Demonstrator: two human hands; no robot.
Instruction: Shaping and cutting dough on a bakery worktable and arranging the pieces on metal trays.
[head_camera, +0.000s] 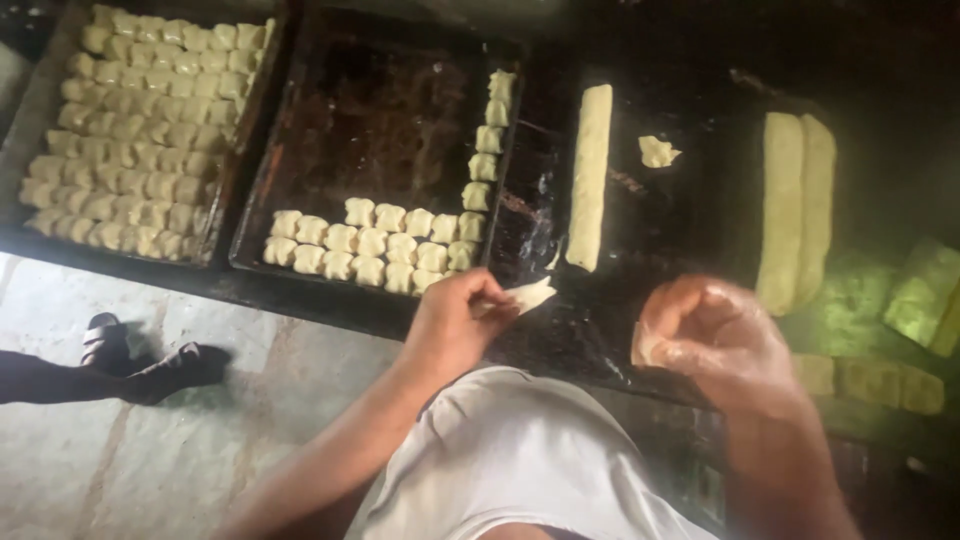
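fingers of the left hand (455, 325) pinch 1 soft, light dough piece (527, 294) by its near edge; right hand (715, 340) fingers curl on a scrap, likely sticky.

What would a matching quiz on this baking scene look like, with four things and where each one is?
Things:
1. left hand
2. full tray
3. half-filled tray
4. two dough logs

Places or states:
A. far left, packed with dough pieces
B. far right, side by side
C. pinching a dough piece
D. pieces only along its near and right edges

Pairs: 1-C, 2-A, 3-D, 4-B
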